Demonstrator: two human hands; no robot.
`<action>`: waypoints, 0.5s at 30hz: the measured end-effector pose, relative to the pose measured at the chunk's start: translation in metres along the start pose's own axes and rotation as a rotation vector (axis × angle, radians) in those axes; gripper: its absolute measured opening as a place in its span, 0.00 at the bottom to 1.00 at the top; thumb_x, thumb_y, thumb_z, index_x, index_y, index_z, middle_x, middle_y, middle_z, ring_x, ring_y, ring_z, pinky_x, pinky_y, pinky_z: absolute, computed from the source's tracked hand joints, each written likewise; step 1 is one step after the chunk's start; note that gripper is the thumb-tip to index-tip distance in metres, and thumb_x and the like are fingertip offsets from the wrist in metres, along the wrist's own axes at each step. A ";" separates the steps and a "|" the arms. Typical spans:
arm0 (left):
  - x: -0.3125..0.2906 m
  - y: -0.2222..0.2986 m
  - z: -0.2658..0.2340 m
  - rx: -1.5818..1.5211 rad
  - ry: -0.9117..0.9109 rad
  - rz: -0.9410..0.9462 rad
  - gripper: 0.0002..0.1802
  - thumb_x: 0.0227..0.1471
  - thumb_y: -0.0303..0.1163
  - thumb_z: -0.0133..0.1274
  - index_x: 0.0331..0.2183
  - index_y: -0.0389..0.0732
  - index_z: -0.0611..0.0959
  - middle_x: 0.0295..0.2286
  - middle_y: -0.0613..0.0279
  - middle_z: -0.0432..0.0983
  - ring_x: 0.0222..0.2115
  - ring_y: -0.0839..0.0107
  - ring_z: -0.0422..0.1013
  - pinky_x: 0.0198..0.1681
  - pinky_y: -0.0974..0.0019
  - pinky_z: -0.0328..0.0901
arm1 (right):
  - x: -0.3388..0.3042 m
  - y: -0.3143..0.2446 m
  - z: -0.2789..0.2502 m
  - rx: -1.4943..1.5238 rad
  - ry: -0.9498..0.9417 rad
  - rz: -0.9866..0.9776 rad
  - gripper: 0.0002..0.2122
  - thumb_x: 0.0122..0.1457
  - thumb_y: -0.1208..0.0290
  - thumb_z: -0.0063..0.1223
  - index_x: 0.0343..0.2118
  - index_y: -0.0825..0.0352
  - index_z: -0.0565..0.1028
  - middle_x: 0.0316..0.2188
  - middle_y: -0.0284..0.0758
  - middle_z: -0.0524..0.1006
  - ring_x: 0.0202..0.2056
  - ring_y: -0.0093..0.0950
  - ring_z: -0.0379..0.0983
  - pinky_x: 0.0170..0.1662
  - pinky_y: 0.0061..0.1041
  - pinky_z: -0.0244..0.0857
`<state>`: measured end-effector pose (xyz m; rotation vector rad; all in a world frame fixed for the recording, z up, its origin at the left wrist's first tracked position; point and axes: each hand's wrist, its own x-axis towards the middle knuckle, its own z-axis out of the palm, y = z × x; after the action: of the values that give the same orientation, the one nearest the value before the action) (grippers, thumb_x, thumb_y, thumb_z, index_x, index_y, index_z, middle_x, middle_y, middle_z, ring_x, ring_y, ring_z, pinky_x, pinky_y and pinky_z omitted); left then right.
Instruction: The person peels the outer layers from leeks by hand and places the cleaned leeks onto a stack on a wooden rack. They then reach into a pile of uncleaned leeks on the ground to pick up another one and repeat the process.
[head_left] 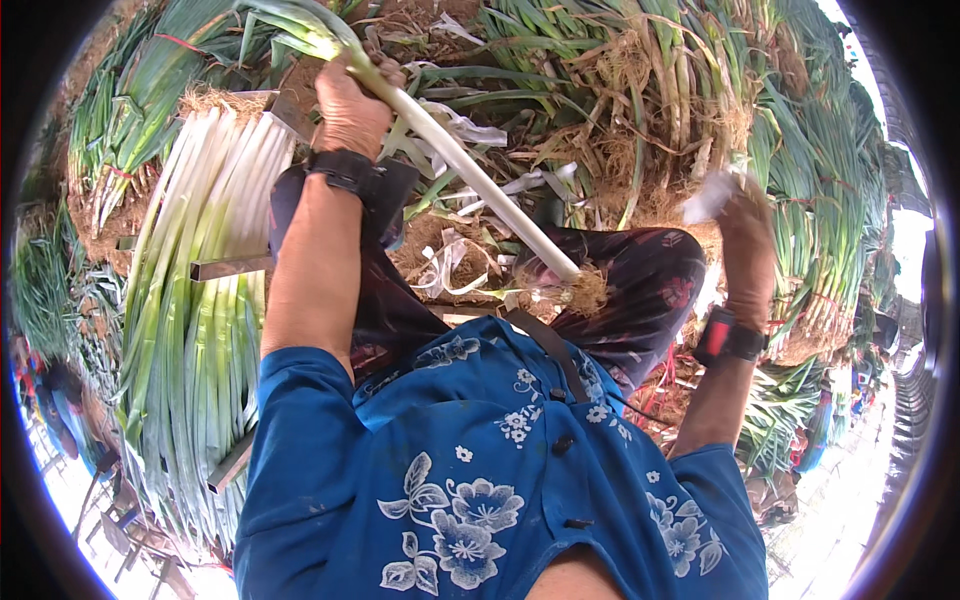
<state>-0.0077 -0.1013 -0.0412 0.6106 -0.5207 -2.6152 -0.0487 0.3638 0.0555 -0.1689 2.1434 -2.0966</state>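
The left hand is wrapped around a long leek just below its green leaves — the white shank slants down to the right, its roots in front of the person's knee — while the right hand, well apart, is blurred beside a whitish patch, so I cannot tell its grip. Farther out, peelings litter the ground, pale stripped leeks lie left, and rooty, soil-stained leeks pile up ahead.

Bright light washes out pale ground at right, beside a dark ridged surface
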 end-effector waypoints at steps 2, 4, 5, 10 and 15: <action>-0.006 -0.018 0.008 0.001 0.035 -0.008 0.10 0.51 0.36 0.48 0.30 0.41 0.67 0.20 0.58 0.62 0.20 0.65 0.63 0.24 0.62 0.60 | 0.003 0.015 0.054 -0.545 -0.216 -0.126 0.20 0.60 0.69 0.47 0.55 0.69 0.64 0.53 0.44 0.69 0.55 0.29 0.64 0.58 0.28 0.55; -0.008 -0.032 0.011 -0.001 0.044 -0.029 0.10 0.52 0.35 0.48 0.32 0.42 0.66 0.20 0.57 0.64 0.21 0.64 0.65 0.24 0.61 0.60 | -0.006 0.041 0.105 -0.700 -0.482 -0.160 0.23 0.59 0.60 0.50 0.54 0.68 0.66 0.51 0.43 0.70 0.51 0.28 0.67 0.54 0.25 0.59; -0.012 -0.032 0.006 0.020 0.027 -0.005 0.10 0.52 0.35 0.49 0.32 0.42 0.66 0.20 0.57 0.65 0.21 0.64 0.65 0.24 0.61 0.60 | -0.023 0.019 0.144 -0.391 -0.628 0.218 0.25 0.58 0.57 0.52 0.54 0.68 0.65 0.49 0.42 0.71 0.46 0.27 0.69 0.49 0.23 0.63; -0.018 -0.040 0.025 0.055 -0.031 0.006 0.12 0.52 0.36 0.51 0.34 0.41 0.68 0.21 0.58 0.64 0.22 0.66 0.65 0.24 0.64 0.60 | -0.048 0.068 0.171 -0.104 -0.738 0.579 0.17 0.60 0.61 0.51 0.43 0.70 0.68 0.21 0.25 0.68 0.19 0.13 0.64 0.21 0.14 0.58; -0.038 -0.058 0.030 0.170 -0.132 -0.218 0.20 0.56 0.50 0.49 0.32 0.41 0.70 0.17 0.69 0.59 0.15 0.74 0.58 0.18 0.69 0.56 | -0.057 0.070 0.189 -0.230 -0.592 0.490 0.12 0.59 0.66 0.49 0.39 0.71 0.71 0.21 0.27 0.67 0.23 0.14 0.61 0.25 0.17 0.57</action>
<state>-0.0082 -0.0268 -0.0288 0.5777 -0.7634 -2.8517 0.0420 0.1899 -0.0169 -0.2254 1.8152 -1.3206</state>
